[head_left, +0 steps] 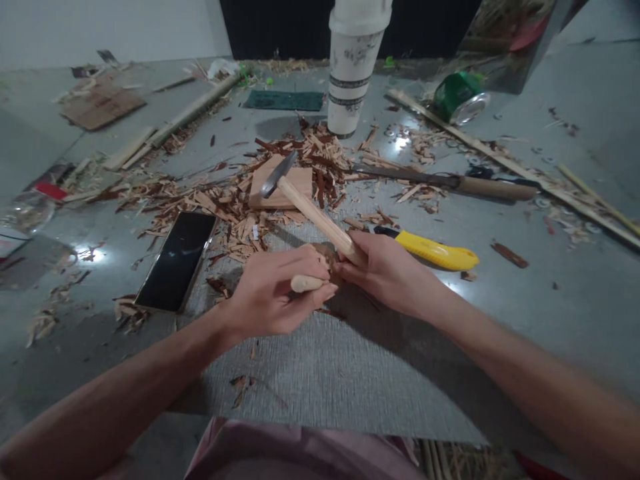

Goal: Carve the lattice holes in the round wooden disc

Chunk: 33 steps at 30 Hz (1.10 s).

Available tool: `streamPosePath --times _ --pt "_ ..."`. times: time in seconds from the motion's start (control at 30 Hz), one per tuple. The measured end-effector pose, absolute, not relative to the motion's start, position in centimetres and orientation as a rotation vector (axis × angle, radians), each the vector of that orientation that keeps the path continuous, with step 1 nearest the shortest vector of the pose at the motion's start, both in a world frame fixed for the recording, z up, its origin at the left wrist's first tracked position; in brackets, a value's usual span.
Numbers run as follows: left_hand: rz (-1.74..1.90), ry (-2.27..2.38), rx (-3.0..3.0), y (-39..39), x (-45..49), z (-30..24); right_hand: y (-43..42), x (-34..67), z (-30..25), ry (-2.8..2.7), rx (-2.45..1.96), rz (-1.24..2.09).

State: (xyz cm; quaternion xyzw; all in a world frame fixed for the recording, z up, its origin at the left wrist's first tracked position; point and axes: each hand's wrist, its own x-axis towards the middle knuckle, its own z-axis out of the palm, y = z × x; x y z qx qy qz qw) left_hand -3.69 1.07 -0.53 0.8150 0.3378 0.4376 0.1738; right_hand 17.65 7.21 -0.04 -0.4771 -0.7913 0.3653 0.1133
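Note:
My right hand [385, 270] is closed around the lower end of a small hammer's pale wooden handle [315, 217]. The handle slants up and to the left. Its metal head [277, 175] hangs over a flat wooden block [300, 181] among the shavings. My left hand [273, 297] is closed on a short pale wooden stick [304, 284], with its thumb lying along it. Both hands meet over a dark brown lump [326, 252] that shows between them; I cannot make out what it is. The hands are above a grey woven mat [320, 373].
A black phone [177, 260] lies to the left and a yellow utility knife [435, 251] to the right. Behind are a long blade with a wooden handle [450, 181], stacked paper cups [353, 73], a tipped green can [457, 97], bamboo strips and scattered wood shavings [210, 200].

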Motion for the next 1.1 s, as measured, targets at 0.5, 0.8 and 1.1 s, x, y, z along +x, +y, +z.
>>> streamPosePath --times 0.5,0.8,1.1 --pt "1.376 1.14 1.769 1.8 -4.9 0.0 6.8 18.4 -0.4 -2.178 -1.21 1.156" --pt "1.317 1.222 1.754 1.7 -4.8 0.5 6.4 19.2 0.2 -2.223 -1.519 0.926" --pt "1.303 1.179 1.773 1.8 -4.8 0.3 6.8 19.6 0.1 -2.287 -1.43 0.735"
